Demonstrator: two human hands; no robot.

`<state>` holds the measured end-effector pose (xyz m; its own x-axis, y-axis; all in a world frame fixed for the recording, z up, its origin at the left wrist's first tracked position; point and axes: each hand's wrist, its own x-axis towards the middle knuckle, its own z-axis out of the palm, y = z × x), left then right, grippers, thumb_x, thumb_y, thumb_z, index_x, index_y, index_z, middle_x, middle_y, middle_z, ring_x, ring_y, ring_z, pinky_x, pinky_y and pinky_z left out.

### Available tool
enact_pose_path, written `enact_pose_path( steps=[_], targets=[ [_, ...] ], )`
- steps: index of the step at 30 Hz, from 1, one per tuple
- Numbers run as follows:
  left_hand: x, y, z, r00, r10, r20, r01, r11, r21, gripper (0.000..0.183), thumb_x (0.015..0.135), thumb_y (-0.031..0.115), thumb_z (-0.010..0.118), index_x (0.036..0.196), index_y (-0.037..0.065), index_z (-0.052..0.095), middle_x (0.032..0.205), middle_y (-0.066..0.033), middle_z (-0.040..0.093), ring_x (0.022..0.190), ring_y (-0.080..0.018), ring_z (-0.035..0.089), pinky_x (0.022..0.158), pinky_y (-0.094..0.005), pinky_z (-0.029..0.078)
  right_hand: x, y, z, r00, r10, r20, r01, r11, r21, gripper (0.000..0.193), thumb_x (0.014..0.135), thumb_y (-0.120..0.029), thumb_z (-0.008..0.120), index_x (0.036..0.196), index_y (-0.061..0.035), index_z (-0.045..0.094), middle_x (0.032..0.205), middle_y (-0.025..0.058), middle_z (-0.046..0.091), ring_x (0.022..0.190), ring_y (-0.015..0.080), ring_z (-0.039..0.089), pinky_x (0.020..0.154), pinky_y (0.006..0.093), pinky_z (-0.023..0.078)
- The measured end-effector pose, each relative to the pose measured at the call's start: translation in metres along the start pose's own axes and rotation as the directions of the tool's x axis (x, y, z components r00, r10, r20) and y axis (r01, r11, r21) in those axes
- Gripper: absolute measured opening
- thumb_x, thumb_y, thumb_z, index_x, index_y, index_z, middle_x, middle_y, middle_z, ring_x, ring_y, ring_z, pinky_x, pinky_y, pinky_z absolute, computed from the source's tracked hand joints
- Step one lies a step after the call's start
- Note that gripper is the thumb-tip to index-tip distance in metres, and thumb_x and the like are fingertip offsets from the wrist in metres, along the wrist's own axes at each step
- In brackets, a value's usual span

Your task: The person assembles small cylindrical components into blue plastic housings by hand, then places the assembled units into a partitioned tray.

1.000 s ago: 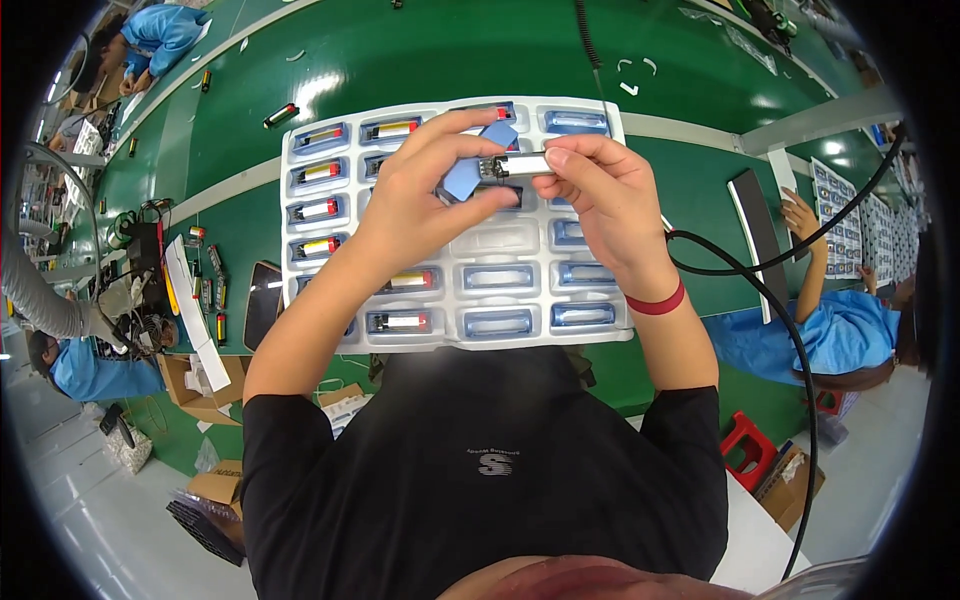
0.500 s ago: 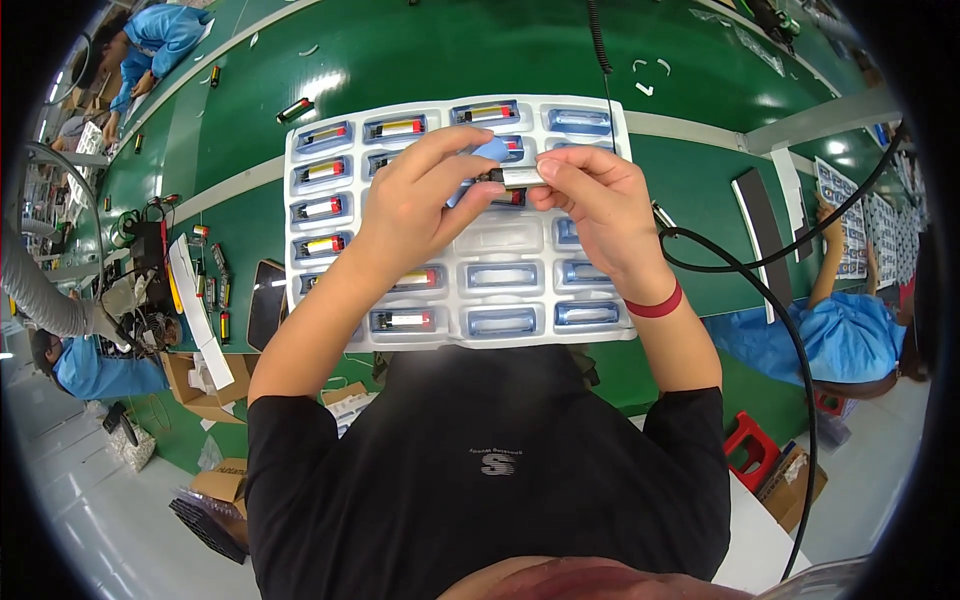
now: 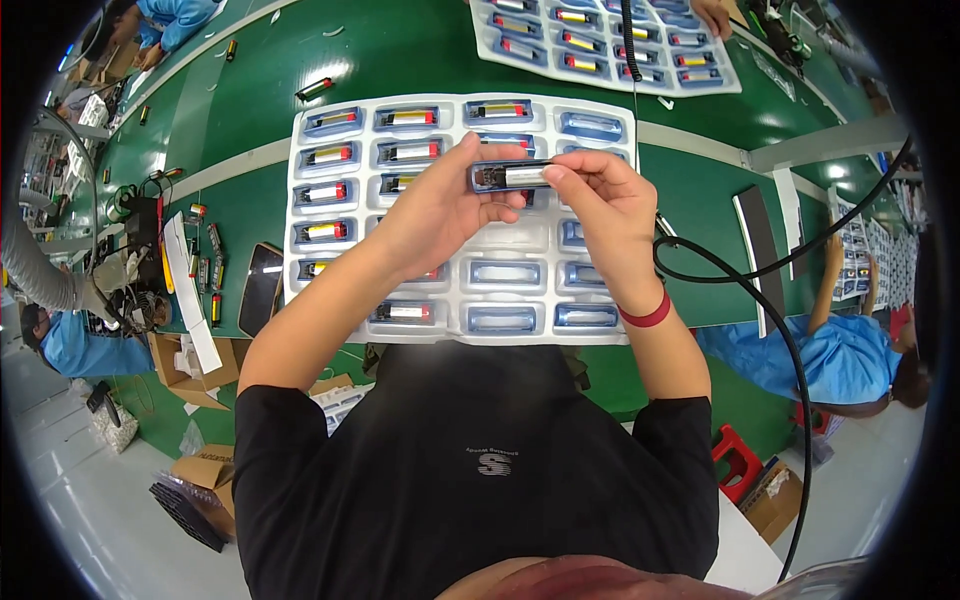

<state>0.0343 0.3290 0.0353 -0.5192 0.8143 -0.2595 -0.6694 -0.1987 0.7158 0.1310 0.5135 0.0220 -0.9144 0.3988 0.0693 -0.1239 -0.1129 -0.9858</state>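
Over the white tray (image 3: 500, 340) I hold a clear blue plastic case (image 3: 482, 180) with a silver cylindrical battery (image 3: 524, 176) in it, a dark circuit piece at its left end. My left hand (image 3: 430, 215) curls around the case's left part, some fingers behind it. My right hand (image 3: 610, 200) pinches the right end between thumb and fingers. In the tray pockets below, several blue cases hold battery units with red ends and yellow or white bodies, such as the unit (image 3: 405, 312) near the front. Other blue cases, like the front case (image 3: 502, 319), show no battery.
A second filled tray (image 3: 610, 75) lies across the green table, with another person's hand (image 3: 712, 15) at its corner. A black cable (image 3: 780, 290) loops at my right. At left are a phone (image 3: 261, 290), loose batteries and a white strip (image 3: 192, 295). Co-workers in blue sit both sides.
The silver battery, earlier in my right fingers apart from the blue case, now lies in the case. My left hand has turned more palm-up. A second tray has come in at the far side.
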Motion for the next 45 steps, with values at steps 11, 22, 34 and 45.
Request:
enact_pose_path(
  steps=[11,22,34,45],
  targets=[
    [0.004,-0.009,-0.013,0.996,0.061,0.058,-0.062,0.998,0.004,0.056,0.111,0.044,0.035,0.136,-0.003,0.051,0.132,-0.0112,0.053,0.105,-0.0214,0.059,0.095,-0.0348,0.051,0.001,-0.002,0.000,0.997,0.067,0.032,-0.065,0.997,-0.043,0.014,0.092,-0.001,0.073,0.106,0.0023,0.071,0.097,0.0062,0.074,0.087,0.0097,0.068,0.078,0.0226,0.053],
    [0.008,-0.016,-0.010,0.992,0.125,0.003,-0.125,0.991,0.055,0.043,0.110,0.030,0.045,0.137,-0.002,0.052,0.131,-0.0101,0.055,0.105,-0.0183,0.057,0.097,-0.0334,0.049,0.003,0.009,0.011,0.998,0.069,-0.003,-0.069,0.996,-0.057,0.015,0.092,-0.003,0.074,0.106,0.0011,0.073,0.096,0.0070,0.074,0.084,0.0102,0.068,0.077,0.0237,0.054],
    [0.004,-0.014,-0.007,0.970,0.239,0.051,-0.242,0.902,0.357,0.038,0.105,0.007,0.050,0.142,0.001,0.048,0.132,-0.0082,0.058,0.100,-0.0123,0.060,0.093,-0.0294,0.052,0.013,-0.004,-0.005,0.975,0.050,0.216,-0.028,0.994,-0.102,0.036,0.094,-0.007,0.071,0.129,0.0009,0.063,0.108,0.0085,0.067,0.096,0.0134,0.068,0.080,0.0271,0.055],
    [-0.018,0.015,-0.011,0.902,0.321,0.290,-0.347,0.137,0.928,0.040,0.093,-0.002,0.060,0.132,0.004,0.060,0.117,-0.0167,0.066,0.100,-0.0285,0.067,0.087,-0.0359,0.055,0.003,-0.012,-0.009,0.831,-0.271,0.486,0.539,0.612,-0.579,0.036,0.083,0.001,0.074,0.117,-0.0007,0.066,0.102,0.0127,0.064,0.089,0.0265,0.067,0.077,0.0343,0.055]
  ],
)
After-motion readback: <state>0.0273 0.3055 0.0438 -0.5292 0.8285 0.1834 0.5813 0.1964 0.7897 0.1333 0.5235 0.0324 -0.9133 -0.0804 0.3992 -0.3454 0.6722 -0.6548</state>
